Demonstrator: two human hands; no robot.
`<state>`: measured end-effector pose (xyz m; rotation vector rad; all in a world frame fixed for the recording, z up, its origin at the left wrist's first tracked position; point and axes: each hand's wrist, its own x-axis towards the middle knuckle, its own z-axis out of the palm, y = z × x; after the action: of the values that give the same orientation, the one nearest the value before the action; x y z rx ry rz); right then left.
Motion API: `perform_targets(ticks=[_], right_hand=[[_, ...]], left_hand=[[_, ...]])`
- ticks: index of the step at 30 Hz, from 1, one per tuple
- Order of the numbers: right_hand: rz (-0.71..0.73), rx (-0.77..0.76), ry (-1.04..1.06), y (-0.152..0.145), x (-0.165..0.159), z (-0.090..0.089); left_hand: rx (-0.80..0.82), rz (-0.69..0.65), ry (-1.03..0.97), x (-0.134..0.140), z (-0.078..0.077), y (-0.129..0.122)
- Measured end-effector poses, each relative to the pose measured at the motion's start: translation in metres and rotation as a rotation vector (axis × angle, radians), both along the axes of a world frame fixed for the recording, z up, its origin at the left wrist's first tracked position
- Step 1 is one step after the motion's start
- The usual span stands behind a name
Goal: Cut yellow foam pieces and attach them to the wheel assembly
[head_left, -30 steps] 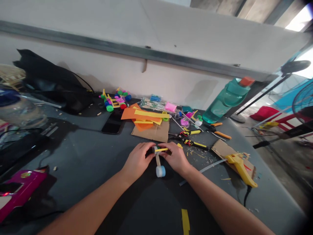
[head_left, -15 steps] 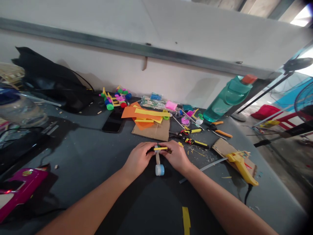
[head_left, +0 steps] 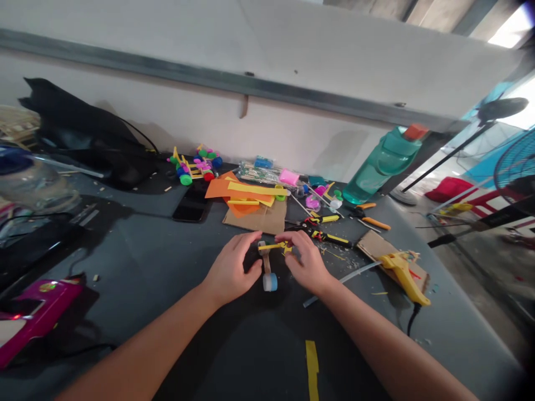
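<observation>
Dark tabletop [head_left: 137, 245] meets a pale wall [head_left: 175, 122]. At left, the person's left hand [head_left: 232, 270] has let go, fingers spread; next, between both hands, sits the stick-and-cap assembly [head_left: 267, 264]; beside it, the right hand [head_left: 307, 264] curves loosely, unclenched, any touch unclear.

Tabletop [head_left: 137, 250]: dark grey
Far side: black bag [head_left: 83, 136], phone [head_left: 188, 210], cardboard sheet [head_left: 254, 223], teal bottle [head_left: 371, 170]
Right: orange-handled pliers [head_left: 376, 224]
Near side: yellow strip [head_left: 311, 367]

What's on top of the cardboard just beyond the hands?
Overlapping orange paper and yellow strips, with a yellow-green ring at the right. They hide much of the cardboard; anything beneath them can't be seen. Its near part shows bare.
</observation>
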<state>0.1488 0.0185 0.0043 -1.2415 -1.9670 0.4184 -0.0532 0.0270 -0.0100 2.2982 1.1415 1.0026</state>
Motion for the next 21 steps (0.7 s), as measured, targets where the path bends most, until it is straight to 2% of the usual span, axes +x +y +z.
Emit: perform_targets(ticks=[6,12,21], right_hand=[[-0.008,-0.033,0.013,0.0017,-0.0076,0.0012],[-0.027,-0.088,0.036,0.0051,-0.008,-0.0007],[-0.056,-0.134,0.045,0.0071,-0.0085,-0.002]], left_hand=[[0.056,0.086,-0.077,0.0024,0.0028,-0.0014],[0.109,0.103,-0.142,0.0006,0.0057,-0.0012],[0.139,0.111,-0.134,0.0013,0.0013,0.0001]])
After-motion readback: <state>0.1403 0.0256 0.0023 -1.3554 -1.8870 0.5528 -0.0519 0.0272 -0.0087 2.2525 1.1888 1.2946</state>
